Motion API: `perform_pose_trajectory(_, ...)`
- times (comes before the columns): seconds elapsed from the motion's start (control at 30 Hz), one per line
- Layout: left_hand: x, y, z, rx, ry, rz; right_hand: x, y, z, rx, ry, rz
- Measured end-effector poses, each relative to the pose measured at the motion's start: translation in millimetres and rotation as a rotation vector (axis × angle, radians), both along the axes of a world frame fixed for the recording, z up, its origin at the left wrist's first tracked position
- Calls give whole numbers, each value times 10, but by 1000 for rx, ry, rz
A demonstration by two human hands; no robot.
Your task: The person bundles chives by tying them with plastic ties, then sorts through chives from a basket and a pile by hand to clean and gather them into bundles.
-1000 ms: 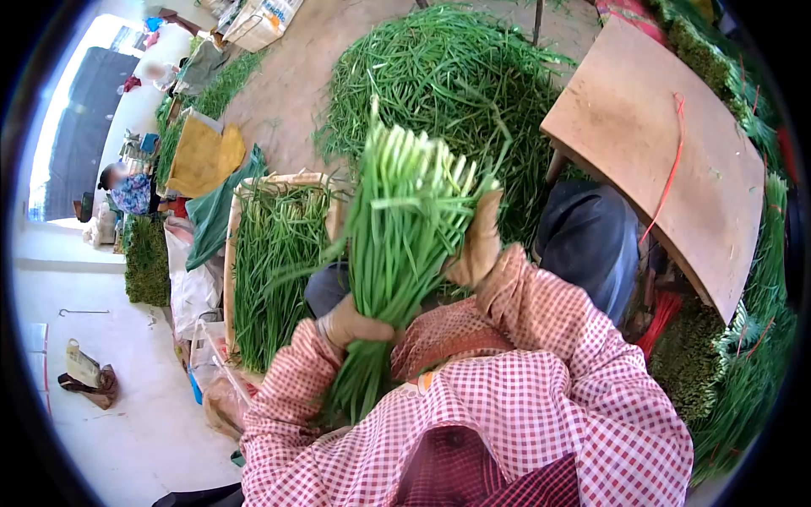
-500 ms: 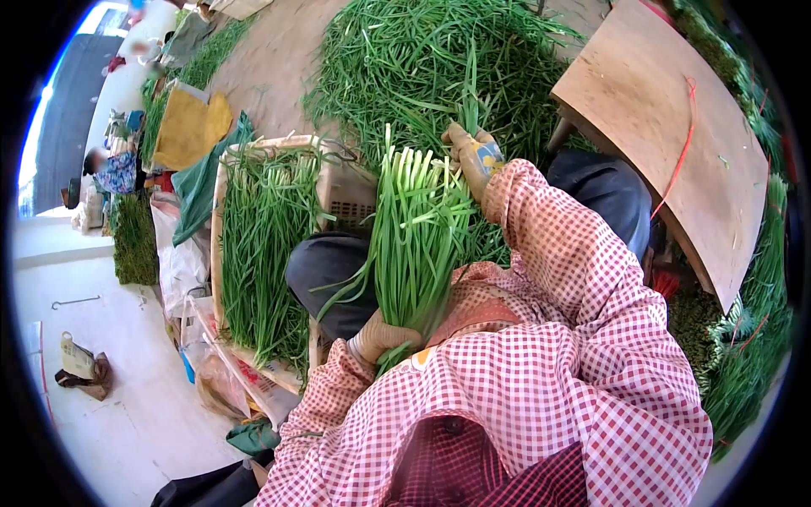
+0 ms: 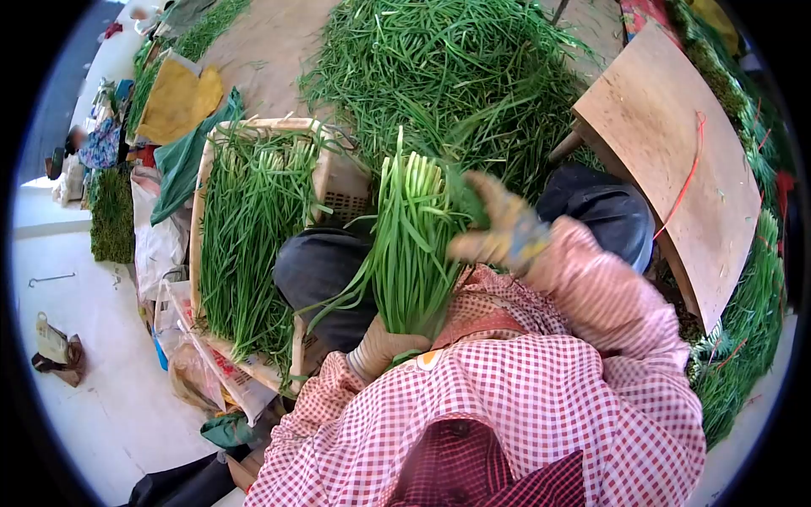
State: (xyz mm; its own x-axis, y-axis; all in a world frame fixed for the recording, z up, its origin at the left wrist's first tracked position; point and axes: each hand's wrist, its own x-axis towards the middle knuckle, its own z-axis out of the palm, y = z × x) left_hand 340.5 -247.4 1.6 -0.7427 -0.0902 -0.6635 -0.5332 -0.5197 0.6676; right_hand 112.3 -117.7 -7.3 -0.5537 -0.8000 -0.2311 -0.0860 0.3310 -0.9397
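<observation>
A thick bunch of long green stalks [image 3: 414,245] stands with its pale cut ends up, in front of my checked apron. Around its lower, leafy part my gloved left hand [image 3: 389,345] is closed. Beside the bunch, on its right, is my right hand [image 3: 505,226] in a stained glove, blurred by motion, its fingers apart near the upper stalks. Some blurred green leaves show by its fingertips; whether it touches them I cannot tell. Beyond my knees lies a large heap of loose stalks [image 3: 448,76].
A crate [image 3: 325,173] full of stalks stands left of my knee. On the right is a curved board [image 3: 676,160] with a red string [image 3: 694,173]. More green bundles [image 3: 748,329] lie beyond it. A person [image 3: 101,144] is at the far left.
My right hand has moved from the bunch out to the heap, where it pinched some leaves, and back toward the bunch. My left hand, still round the bunch, has come lower than a second ago.
</observation>
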Motion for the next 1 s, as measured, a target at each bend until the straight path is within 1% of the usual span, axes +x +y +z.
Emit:
perform_pose_trajectory(0.03, -23, 22, 22, 1, -7, -6, 169, -50, -52, 58, 203, 23)
perform_pose_trajectory(0.07, -35, 38, 41, 10, -44, 14, 205, -93, -100, 57, 191, 17)
perform_pose_trajectory(0.1, -28, 41, 68, 20, -83, 34, 235, -130, -138, 47, 75, 41)
perform_pose_trajectory(0.13, -33, 22, 88, 110, -109, 62, 229, -170, -151, 35, -34, 65)
perform_pose_trajectory(0.17, -40, 6, 93, 108, -112, 60, 172, -198, -141, 33, -37, 63)
perform_pose_trajectory(0.23, -46, 4, 83, 118, -83, 42, 23, -231, -67, 426, -78, 104)
perform_pose_trajectory(0.27, -44, 8, 54, 126, -81, 49, 30, -218, -321, 388, 90, 149)
perform_pose_trajectory(0.3, -39, 6, 12, 104, -71, 21, -4, -240, -326, 395, 92, 156)
perform_pose_trajectory(0.33, -34, 3, -12, 82, -62, -8, -52, -274, -331, 444, 153, 221)
perform_pose_trajectory(0.37, -36, -8, -23, 87, -63, -4, -117, -316, -339, 490, 214, 286)
perform_pose_trajectory(0.4, -46, -24, -26, 120, -65, -36, -228, -371, -312, 493, 173, 300)
perform_pose_trajectory(0.43, -46, -39, -29, 151, -67, -67, -358, -416, -350, 479, 262, 342)
perform_pose_trajectory(0.47, -29, -54, -66, 150, -72, -58, -501, -505, -373, 622, 366, 375)
perform_pose_trajectory(0.57, 36, -58, -165, 111, -19, -90, -1211, -538, -881, 568, 354, -167)
perform_pose_trajectory(0.6, 35, -66, -168, 79, -21, -104, -1380, -469, -606, 440, 390, -365)
perform_pose_trajectory(0.63, 31, -69, -170, 48, -21, -115, -1509, -456, -598, 174, 362, -452)
perform_pose_trajectory(0.67, 24, -63, -172, 51, -16, -104, -1441, -360, -653, -51, 71, -399)
perform_pose_trajectory(0.73, 4, -13, -176, 44, -12, -21, -913, -357, -396, -139, -405, -222)
perform_pose_trajectory(0.77, -29, 5, -178, 53, -4, -17, -714, -354, -308, 58, -307, -32)
perform_pose_trajectory(0.8, -60, 17, -170, 6, -2, -44, -516, -351, -220, 228, -186, 183)
perform_pose_trajectory(0.83, -85, 32, -167, -42, -3, -71, -343, -349, 61, 455, 220, 466)
perform_pose_trajectory(0.87, -109, 42, -169, -38, -2, -65, -348, -349, -10, 459, 221, 472)
perform_pose_trajectory(0.93, -130, 43, -175, -127, 8, -145, -305, -392, -486, 341, 176, 413)
perform_pose_trajectory(0.97, -112, 50, -198, -125, 0, -128, -488, -384, -812, 221, 65, 187)
perform_pose_trajectory(1.0, -83, 58, -241, -144, -31, -172, -670, -380, -1129, 69, -30, -24)
